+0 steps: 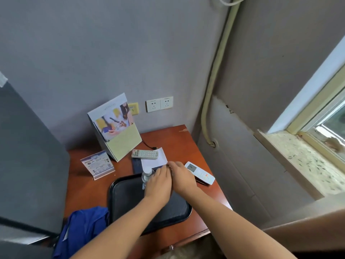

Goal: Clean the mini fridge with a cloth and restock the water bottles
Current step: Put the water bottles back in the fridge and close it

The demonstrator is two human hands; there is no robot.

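A clear water bottle (146, 174) with a white cap stands at the far edge of the black tray (127, 195) on the wooden desk. My left hand (158, 186) is just right of it and hides its lower side. My right hand (182, 177) meets the left one, and the curled fingers of both close over a small clear-rimmed thing (169, 166) that is mostly hidden. A blue cloth (82, 230) hangs over the desk's near left corner. The grey mini fridge (28, 165) stands at the left, door shut.
Behind the tray lie a white remote (144, 154) on paper and a dark folder (137, 165). A second remote (199, 172) lies at the right. A card stand (97, 164) and a brochure box (115, 128) stand at the back. A window sill (298, 161) is on the right.
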